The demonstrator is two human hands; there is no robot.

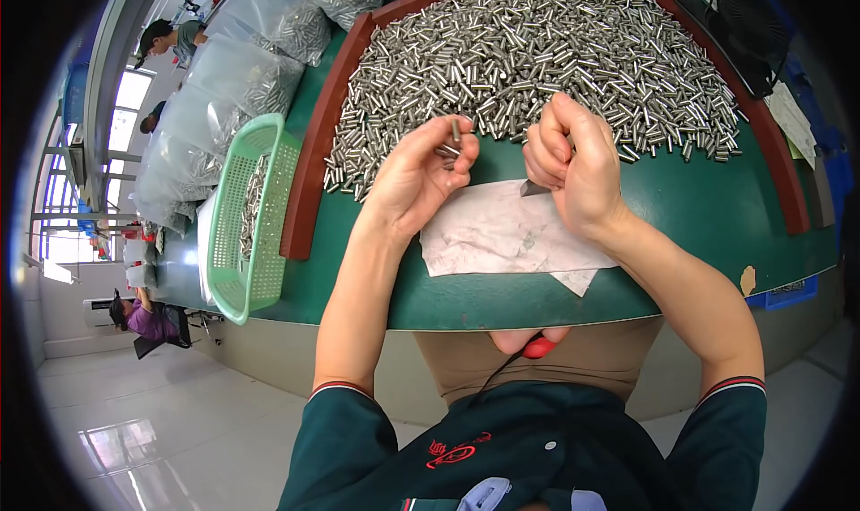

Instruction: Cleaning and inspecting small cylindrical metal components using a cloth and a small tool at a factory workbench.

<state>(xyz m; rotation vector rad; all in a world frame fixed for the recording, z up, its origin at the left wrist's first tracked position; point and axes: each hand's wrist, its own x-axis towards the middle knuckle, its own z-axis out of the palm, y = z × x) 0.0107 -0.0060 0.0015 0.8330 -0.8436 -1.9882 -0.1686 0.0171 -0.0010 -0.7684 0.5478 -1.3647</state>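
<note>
My left hand (403, 180) is raised at the near edge of a large heap of short metal pins (546, 54). Its fingers are closed on a couple of small metal pins (455, 133), one standing up between the fingertips. To the right, my right hand (578, 166) is curled into a fist, thumb side up. A small dark grey piece (534, 188) shows below its fingers; the rest of that piece is hidden. Under and between both hands lies a stained whitish cloth (511, 238) on the green tabletop (484, 312).
Dark red wooden rails (315, 171) border the heap. At left stands a light green plastic basket (285, 166) with pins inside, beside clear bags (228, 77) of metal parts. A black fan (752, 17) is at far right, a blue bin (793, 293) below the table edge. Other people are farther left.
</note>
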